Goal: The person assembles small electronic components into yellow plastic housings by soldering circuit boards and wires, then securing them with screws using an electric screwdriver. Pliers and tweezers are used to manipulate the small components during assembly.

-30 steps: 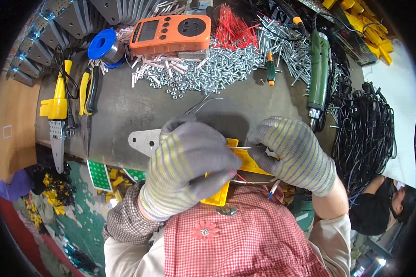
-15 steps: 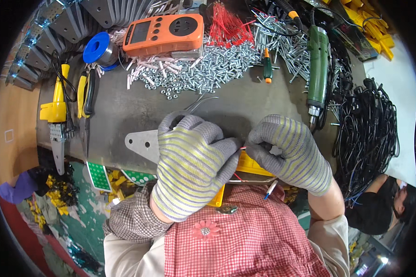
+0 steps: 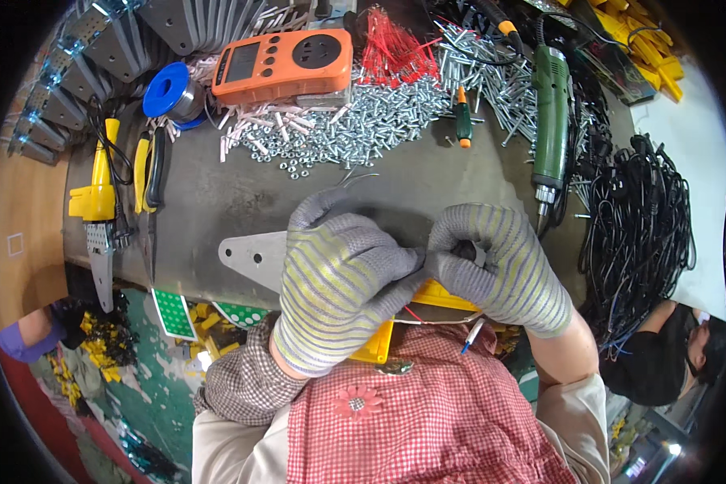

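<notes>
Both my hands wear grey knit gloves with yellow stripes and meet over the near edge of a dark workbench point(image 3: 242, 194). My left hand point(image 3: 339, 278) is closed over a yellow plastic part point(image 3: 444, 296), which shows only at its lower edges. My right hand point(image 3: 500, 266) pinches a small dark piece at the top of the same part, fingertips touching the left glove. Thin red and blue wires point(image 3: 469, 337) hang below the hands. A grey metal bracket point(image 3: 254, 256) with holes lies flat just left of my left hand.
Behind the hands lie a heap of silver screws point(image 3: 363, 129), an orange meter point(image 3: 286, 64), a blue solder spool point(image 3: 168, 90), red wire pieces point(image 3: 395, 52) and a small screwdriver point(image 3: 463, 121). A green electric screwdriver point(image 3: 550, 121) and black cables point(image 3: 645, 226) are right; yellow tools point(image 3: 97, 194) left.
My hands have drawn closer together over the yellow part, and the right hand's fingers have curled tighter onto it. The view has shifted slightly.
</notes>
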